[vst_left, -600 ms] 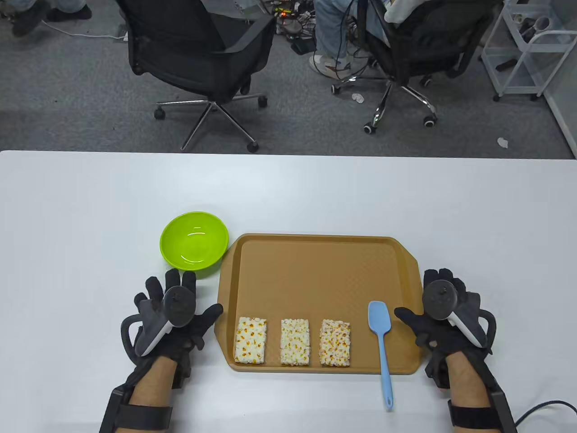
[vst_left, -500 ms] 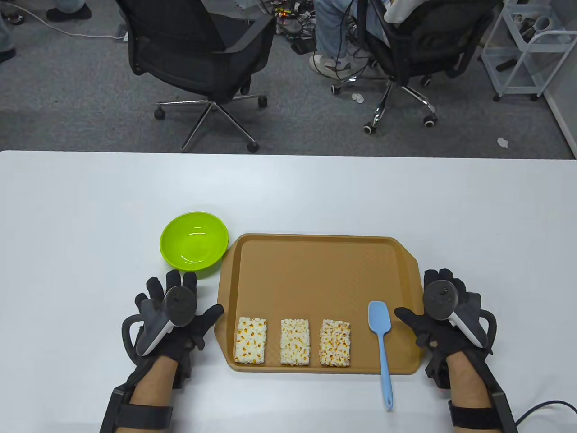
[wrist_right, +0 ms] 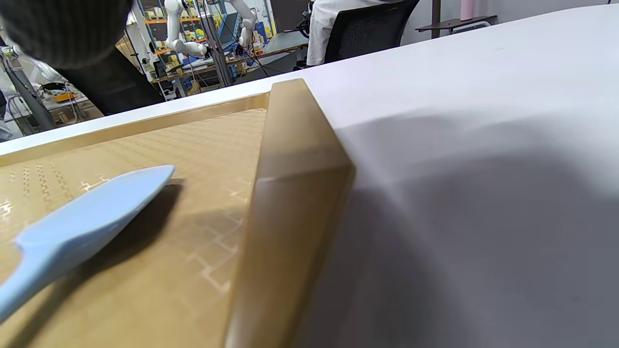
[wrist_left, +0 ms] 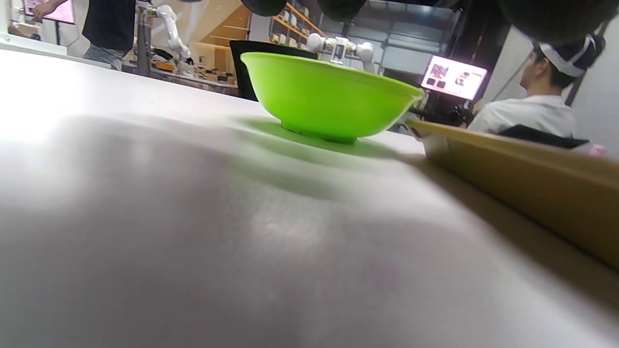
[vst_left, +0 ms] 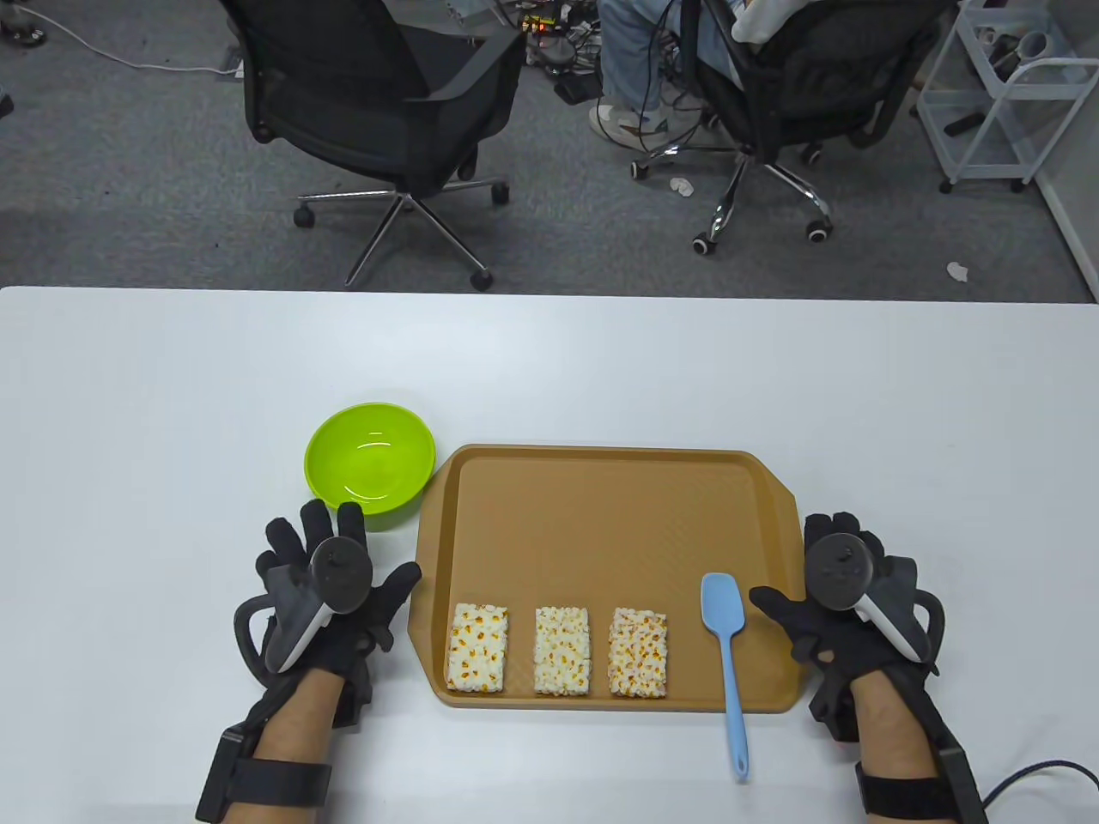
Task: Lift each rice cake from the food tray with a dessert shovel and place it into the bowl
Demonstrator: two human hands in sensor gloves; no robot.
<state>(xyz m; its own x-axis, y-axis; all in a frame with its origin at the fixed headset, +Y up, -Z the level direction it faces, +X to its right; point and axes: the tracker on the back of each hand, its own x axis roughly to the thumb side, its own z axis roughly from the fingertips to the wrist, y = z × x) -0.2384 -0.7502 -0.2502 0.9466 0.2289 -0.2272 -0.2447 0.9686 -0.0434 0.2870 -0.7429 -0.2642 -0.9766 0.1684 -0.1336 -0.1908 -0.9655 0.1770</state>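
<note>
Three rice cakes lie in a row along the near side of the brown tray (vst_left: pixel 601 515): left (vst_left: pixel 476 648), middle (vst_left: pixel 561 650), right (vst_left: pixel 638 652). A light blue dessert shovel (vst_left: pixel 725 652) lies with its blade on the tray and its handle over the near rim onto the table; its blade (wrist_right: pixel 92 212) shows in the right wrist view. The green bowl (vst_left: pixel 370 463) stands empty left of the tray's far corner, also the bowl (wrist_left: pixel 329 99) in the left wrist view. My left hand (vst_left: pixel 330 592) rests flat between bowl and tray, open. My right hand (vst_left: pixel 837 592) lies flat beside the tray's right rim, holding nothing.
The white table (vst_left: pixel 172 412) stretches wide around the tray. Beyond its far edge stand two office chairs (vst_left: pixel 386 94) and a seated person's legs (vst_left: pixel 644 60). A white cart (vst_left: pixel 1004 94) is at the far right.
My left hand has slid a little forward and left, toward the bowl. The right hand, shovel and rice cakes have not moved.
</note>
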